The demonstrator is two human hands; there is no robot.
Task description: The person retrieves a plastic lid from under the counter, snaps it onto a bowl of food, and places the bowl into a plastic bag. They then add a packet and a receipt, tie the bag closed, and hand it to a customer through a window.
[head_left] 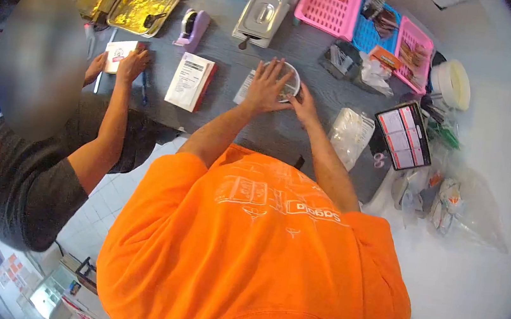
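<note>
A round white bowl (296,77) stands on the grey table in front of me, apparently with a clear lid over it. My left hand (268,88) lies across its top with the fingers stretched out and apart. At the bowl's near right side my right hand (304,107) grips the rim, thumb and fingers around the edge. Part of the bowl and its contents are hidden under my left hand. Just left of the bowl lies a white printed paper (243,88), partly covered by my left hand.
A co-worker's hands (132,63) hold a small white box (117,55) at left. Nearby are a red-and-white box (188,81), purple tape dispenser (193,29), metal lidded container (261,18), yellow food trays (143,8), pink basket (329,4), wrapped white pack (351,137) and tablet (403,136).
</note>
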